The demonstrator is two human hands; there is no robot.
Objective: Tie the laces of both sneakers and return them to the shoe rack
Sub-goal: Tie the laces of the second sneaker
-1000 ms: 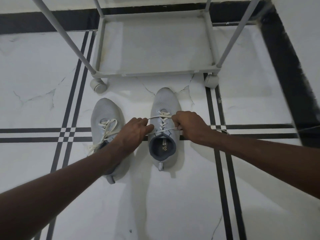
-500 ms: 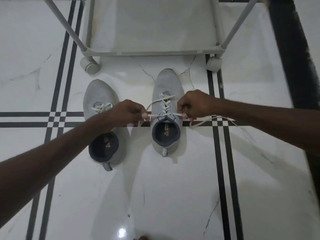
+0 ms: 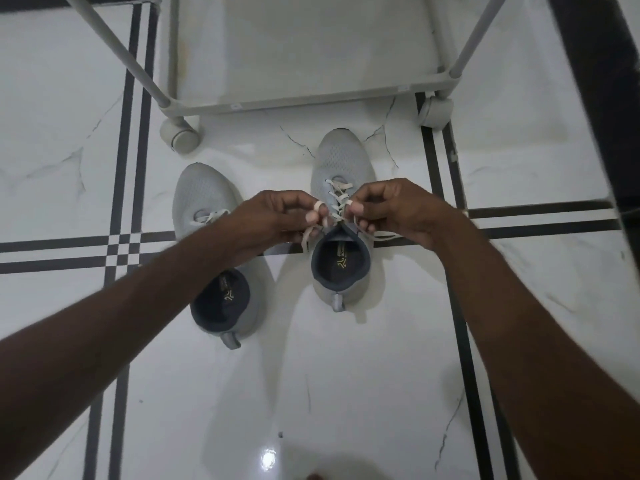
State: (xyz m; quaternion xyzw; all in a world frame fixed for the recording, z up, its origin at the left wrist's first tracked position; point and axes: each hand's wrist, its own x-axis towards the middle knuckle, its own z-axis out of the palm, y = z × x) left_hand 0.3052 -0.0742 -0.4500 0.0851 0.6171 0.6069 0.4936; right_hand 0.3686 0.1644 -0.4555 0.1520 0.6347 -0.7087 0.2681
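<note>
Two grey sneakers on white marble floor [image 3: 363, 393], both just in front of shoe rack [image 3: 311, 102], toes toward it. Right sneaker [image 3: 341, 157] nearer rack's front rail; left sneaker [image 3: 204, 192] further back from rack, laces loose. Left hand [image 3: 277, 220] and right hand [image 3: 398, 213] meet over right sneaker's tongue, fingers pinched tight on small loops of white lace [image 3: 337, 206]. Lace tails trail off either side of shoe. Rack's bottom shelf bare.

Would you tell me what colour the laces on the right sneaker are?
White or off-white laces, seen in the head view.
</note>
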